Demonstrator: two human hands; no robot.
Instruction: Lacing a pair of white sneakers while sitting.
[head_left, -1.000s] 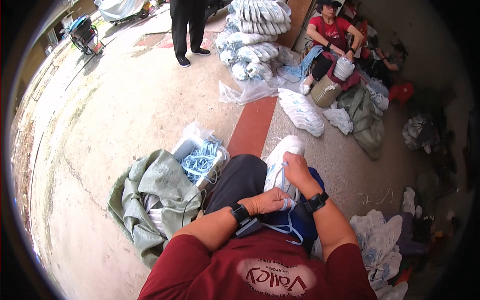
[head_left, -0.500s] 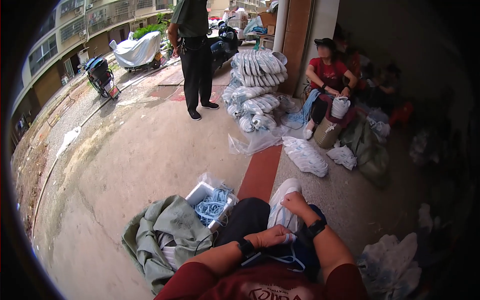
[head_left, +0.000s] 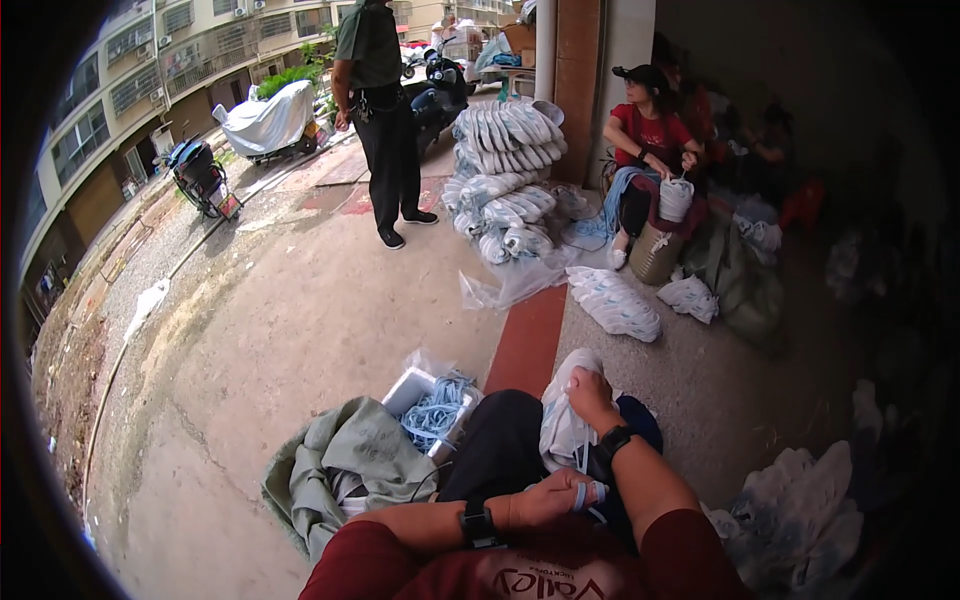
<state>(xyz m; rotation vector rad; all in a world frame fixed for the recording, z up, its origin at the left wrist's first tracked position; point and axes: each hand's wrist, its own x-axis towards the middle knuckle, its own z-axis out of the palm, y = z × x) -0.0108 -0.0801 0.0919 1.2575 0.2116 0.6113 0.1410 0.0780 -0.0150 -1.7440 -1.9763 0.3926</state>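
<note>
A white shoe [head_left: 560,430] lies over my lap, toe pointing away from me. My right hand [head_left: 592,395] is closed in a fist against its upper right side; what the fingers grip is hidden. Nearer my body, my left hand [head_left: 548,500] is closed on a pale blue lace [head_left: 586,458], which runs up to the shoe. Bands of the same pale colour show at the left fingers. Beside my left knee, a white foam box [head_left: 411,391] holds a tangle of light blue laces [head_left: 436,412].
Grey-green cloth [head_left: 345,450] is bunched left of my leg. White shoes are stacked high [head_left: 505,180] ahead, lie in a row [head_left: 612,303] on the floor, and pile up [head_left: 795,510] at my right. One person [head_left: 383,120] stands ahead; another [head_left: 652,140] sits handling a white shoe.
My left hand has drawn back toward my body, and the lace between it and the shoe is straighter. The loose loop near my lap is gone from sight. The seated person has turned their head left.
</note>
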